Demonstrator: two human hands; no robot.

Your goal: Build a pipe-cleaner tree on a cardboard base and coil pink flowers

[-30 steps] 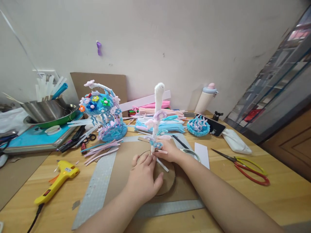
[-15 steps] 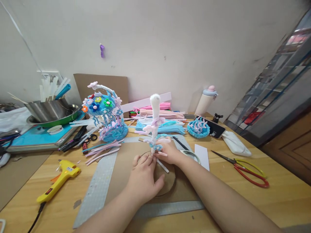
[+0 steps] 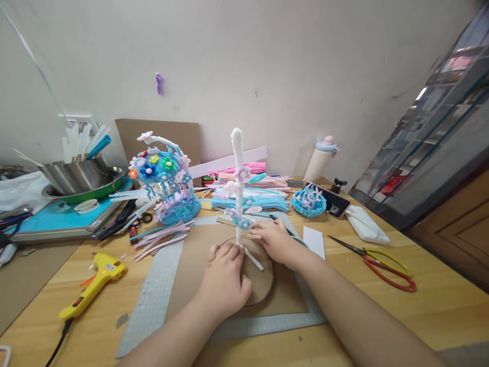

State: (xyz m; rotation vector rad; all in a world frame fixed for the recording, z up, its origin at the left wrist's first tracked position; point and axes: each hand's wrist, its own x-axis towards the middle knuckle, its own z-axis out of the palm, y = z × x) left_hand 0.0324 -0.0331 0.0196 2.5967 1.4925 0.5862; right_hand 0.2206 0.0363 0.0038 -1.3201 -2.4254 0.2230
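A white fuzzy pipe-cleaner stem point(image 3: 238, 148) stands upright on a round cardboard disc point(image 3: 260, 288), with pink and blue flowers and small leaves along it. One white leg of it lies along the disc. My left hand point(image 3: 225, 280) rests on the disc, fingers laid flat against the foot of the stem and thumb apart; the spot under the fingertips is hidden. Just right of the stem, my right hand point(image 3: 277, 242) is open over the disc's far right edge, fingers extended toward the flowers. I cannot tell whether its fingertips touch a leaf.
Beneath the disc lie a cardboard sheet point(image 3: 191, 285) and a grey cutting mat point(image 3: 148, 300). A yellow glue gun point(image 3: 93, 285) is at left, red-and-yellow scissors point(image 3: 382, 262) at right. Behind stand a flowered blue ornament point(image 3: 164, 173), pipe-cleaner bundles point(image 3: 252, 201) and a bottle point(image 3: 321, 158).
My right hand has drawn back to the right from the stem and its fingers have opened. The stem now leans slightly left and has turned a little. My left hand stays put.
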